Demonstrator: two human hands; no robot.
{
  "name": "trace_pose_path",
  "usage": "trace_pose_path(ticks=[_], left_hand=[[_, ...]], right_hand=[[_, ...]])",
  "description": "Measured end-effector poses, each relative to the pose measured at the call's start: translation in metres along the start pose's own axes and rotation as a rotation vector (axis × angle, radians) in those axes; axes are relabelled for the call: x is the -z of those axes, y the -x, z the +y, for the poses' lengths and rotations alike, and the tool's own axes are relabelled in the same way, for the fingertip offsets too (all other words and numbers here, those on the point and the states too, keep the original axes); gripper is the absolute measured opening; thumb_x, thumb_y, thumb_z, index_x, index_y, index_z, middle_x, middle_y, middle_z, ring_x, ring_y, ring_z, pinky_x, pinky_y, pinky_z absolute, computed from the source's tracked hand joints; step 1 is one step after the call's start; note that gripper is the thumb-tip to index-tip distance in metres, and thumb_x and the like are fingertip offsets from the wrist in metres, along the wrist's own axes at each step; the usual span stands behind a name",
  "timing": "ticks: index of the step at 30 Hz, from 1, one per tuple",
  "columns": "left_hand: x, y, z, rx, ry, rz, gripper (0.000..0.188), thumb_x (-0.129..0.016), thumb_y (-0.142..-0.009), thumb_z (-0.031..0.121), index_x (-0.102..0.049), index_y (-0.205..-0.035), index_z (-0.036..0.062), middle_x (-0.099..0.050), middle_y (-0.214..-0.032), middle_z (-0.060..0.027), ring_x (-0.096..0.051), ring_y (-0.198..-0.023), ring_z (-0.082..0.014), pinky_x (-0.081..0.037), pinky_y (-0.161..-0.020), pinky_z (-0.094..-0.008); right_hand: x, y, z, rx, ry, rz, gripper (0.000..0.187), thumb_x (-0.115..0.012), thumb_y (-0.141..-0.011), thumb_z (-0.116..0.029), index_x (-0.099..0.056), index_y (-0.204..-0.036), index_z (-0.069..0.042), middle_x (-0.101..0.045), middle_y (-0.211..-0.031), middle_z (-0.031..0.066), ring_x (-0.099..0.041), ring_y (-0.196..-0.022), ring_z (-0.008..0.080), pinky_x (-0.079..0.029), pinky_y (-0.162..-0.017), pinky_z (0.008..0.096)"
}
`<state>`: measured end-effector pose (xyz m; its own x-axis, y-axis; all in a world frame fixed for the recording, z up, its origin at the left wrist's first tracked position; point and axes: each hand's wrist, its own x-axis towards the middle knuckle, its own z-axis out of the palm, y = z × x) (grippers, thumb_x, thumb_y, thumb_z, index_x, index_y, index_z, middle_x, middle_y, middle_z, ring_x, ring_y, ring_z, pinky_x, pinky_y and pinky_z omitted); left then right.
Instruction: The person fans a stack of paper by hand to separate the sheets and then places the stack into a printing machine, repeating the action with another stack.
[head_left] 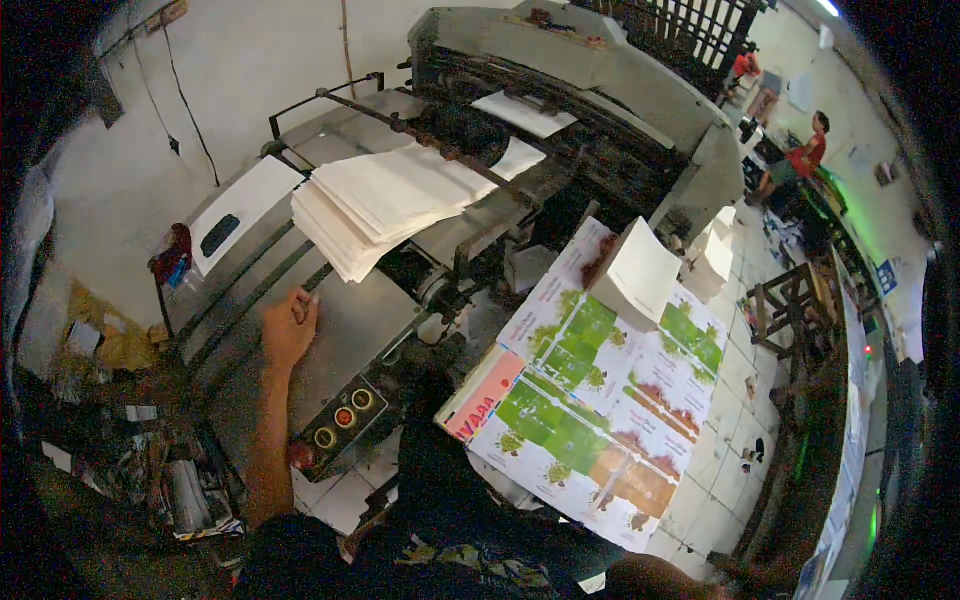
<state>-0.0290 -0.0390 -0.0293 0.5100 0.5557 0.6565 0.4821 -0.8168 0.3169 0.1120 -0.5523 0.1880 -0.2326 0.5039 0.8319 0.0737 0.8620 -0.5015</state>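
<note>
My left hand (290, 325) is over the grey metal feed table (350, 335) of a large printing press, its fingers curled in a loose fist with nothing visible in them. Just beyond it lies a fanned stack of blank cream paper sheets (375, 200), reaching under the press's crossbar. Nearer to me, beside my left forearm, a control box (345, 420) carries several round push buttons. Of my right arm only part of the forearm (650, 580) shows at the lower edge; the hand is out of sight.
Printed sheets in green and brown (590, 440) cover a surface at my right, with a block of blank paper (637, 270) on top. A white sheet with a dark object (220, 235) lies at far left. Paper scraps (185, 495) pile below. People sit in the background.
</note>
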Motion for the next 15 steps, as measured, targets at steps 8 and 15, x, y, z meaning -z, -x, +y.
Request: trace_pose_path(ticks=[8, 15], left_hand=[[0.007, -0.005, 0.014, 0.049, 0.046, -0.04, 0.014, -0.073, -0.087, 0.013, -0.061, -0.083, 0.0054, -0.053, -0.052, -0.0085, -0.053, -0.044, -0.0223, -0.041, -0.047, -0.0356], [0.002, -0.006, 0.011, 0.058, 0.083, -0.015, 0.017, -0.071, -0.089, 0.014, -0.061, -0.08, 0.0032, -0.053, -0.051, -0.0094, -0.052, -0.043, -0.0221, -0.041, -0.047, -0.0361]], right_hand=[[-0.005, -0.001, -0.005, -0.006, -0.045, -0.024, 0.025, -0.05, -0.1, -0.021, -0.06, -0.085, -0.005, -0.056, -0.078, 0.0064, -0.058, -0.072, 0.0202, -0.049, -0.067, 0.0329], [-0.008, -0.001, -0.011, -0.03, -0.068, -0.064, 0.03, -0.047, -0.102, -0.024, -0.061, -0.081, -0.006, -0.056, -0.075, 0.0069, -0.059, -0.07, 0.0217, -0.049, -0.063, 0.0346]])
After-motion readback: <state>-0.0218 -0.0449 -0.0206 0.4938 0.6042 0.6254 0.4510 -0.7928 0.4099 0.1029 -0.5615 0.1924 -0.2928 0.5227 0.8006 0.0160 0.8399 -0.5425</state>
